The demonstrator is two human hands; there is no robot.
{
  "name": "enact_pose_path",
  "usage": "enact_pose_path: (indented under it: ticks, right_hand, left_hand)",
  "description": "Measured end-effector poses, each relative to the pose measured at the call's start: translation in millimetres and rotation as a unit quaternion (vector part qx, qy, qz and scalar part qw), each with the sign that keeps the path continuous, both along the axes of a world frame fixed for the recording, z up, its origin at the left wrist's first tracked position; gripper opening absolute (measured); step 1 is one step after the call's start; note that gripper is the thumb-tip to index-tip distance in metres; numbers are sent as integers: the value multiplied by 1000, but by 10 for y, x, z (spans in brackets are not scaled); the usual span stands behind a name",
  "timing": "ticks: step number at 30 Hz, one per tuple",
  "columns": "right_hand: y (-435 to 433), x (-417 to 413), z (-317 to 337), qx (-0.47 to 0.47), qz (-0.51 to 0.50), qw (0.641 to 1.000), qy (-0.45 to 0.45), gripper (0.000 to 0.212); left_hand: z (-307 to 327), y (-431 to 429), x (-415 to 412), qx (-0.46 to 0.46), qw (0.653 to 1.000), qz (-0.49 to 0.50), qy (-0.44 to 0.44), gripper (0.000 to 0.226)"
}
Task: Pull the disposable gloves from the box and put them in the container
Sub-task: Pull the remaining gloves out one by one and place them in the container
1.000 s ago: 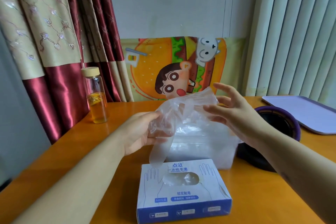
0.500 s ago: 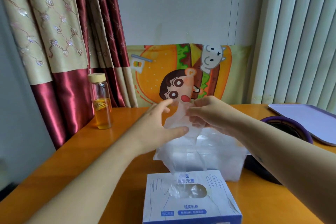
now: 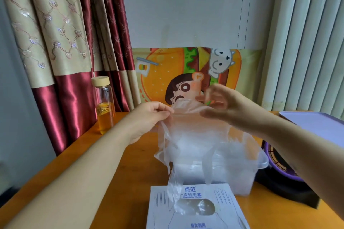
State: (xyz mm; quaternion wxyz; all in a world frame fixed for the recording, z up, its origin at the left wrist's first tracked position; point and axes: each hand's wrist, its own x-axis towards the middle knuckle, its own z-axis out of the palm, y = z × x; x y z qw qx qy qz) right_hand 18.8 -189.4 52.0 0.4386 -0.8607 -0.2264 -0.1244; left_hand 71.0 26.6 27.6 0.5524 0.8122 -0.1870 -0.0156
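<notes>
A clear disposable glove (image 3: 188,135) hangs spread out above the clear plastic container (image 3: 260,163), its fingers dangling down toward the white and blue glove box (image 3: 195,208). My left hand (image 3: 150,119) pinches the glove's upper left edge. My right hand (image 3: 225,106), blurred by motion, is at the glove's upper right edge; its grip cannot be made out. More clear gloves show in the box's oval opening.
A glass bottle (image 3: 104,104) with amber liquid stands at the back left of the orange table (image 3: 115,173). A purple-rimmed black object (image 3: 279,171) sits right of the container, with a lilac tray (image 3: 316,124) behind it. A cartoon poster leans against the wall.
The glove has been spread wider and lifted; my hands moved apart, left hand now pinching its left edge, right hand shifting up and right.
</notes>
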Motion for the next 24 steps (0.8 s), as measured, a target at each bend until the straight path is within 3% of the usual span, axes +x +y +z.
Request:
enact_pose_path:
  ticks: [5, 9, 12, 15, 18, 20, 22, 24]
  right_hand:
    - [112, 26, 175, -210, 4, 977, -25, 30]
    - [273, 84, 215, -263, -24, 963, -55, 47]
    - [359, 69, 258, -249, -22, 966, -61, 44]
    - [444, 91, 287, -239, -14, 969, -57, 27]
    - [528, 147, 299, -247, -38, 967, -43, 28]
    - [587, 169, 290, -237, -44, 970, -18, 31]
    - [633, 192, 259, -214, -48, 975, 28, 34]
    - [665, 214, 209, -141, -33, 985, 93, 35]
  left_hand:
    - [32, 18, 78, -49, 997, -39, 43, 16]
    - [-43, 104, 136, -71, 994, -52, 61, 12]
    - [-165, 205, 156, -1, 998, -39, 54, 19]
    - [-328, 366, 158, 116, 992, -16, 54, 25]
    - [-457, 514, 150, 194, 979, 37, 41, 29]
    - [-438, 578, 94, 105, 991, 81, 4, 32]
    - [-395, 660, 27, -64, 997, 21, 33, 29]
    - [-334, 701, -35, -120, 983, -94, 100, 64]
